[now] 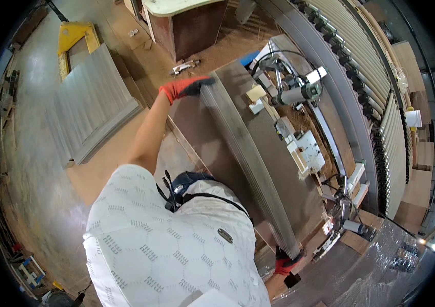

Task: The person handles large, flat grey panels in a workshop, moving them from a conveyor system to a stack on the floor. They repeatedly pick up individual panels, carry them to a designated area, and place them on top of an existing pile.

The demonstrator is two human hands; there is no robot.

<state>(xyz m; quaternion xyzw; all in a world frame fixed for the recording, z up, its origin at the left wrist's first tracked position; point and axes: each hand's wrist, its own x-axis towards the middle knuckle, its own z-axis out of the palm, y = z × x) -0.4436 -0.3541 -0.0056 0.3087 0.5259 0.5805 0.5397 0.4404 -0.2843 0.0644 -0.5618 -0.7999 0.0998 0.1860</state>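
Observation:
A bundle of long, narrow grey wood-look boards (250, 166) lies across the brown worktable (291, 192), its layered edges facing up. At its far end is my left hand (189, 87), in a red glove with dark fingers, closed around the corner. My right hand (286, 262), gloved the same way, grips the near end, with the fingertips partly hidden by the boards. Just right of the bundle, a machine fixture with a small white plate (310, 152) and a grey cylindrical motor (296, 95) is mounted along the table.
A roller conveyor (361, 56) runs along the right, behind a grey metal rail. To the left, a stack of grey boards (92, 102) lies by a yellow pallet jack (76, 38). A brown cabinet (192, 30) stands at the far side; plastic film (366, 271) covers something at lower right.

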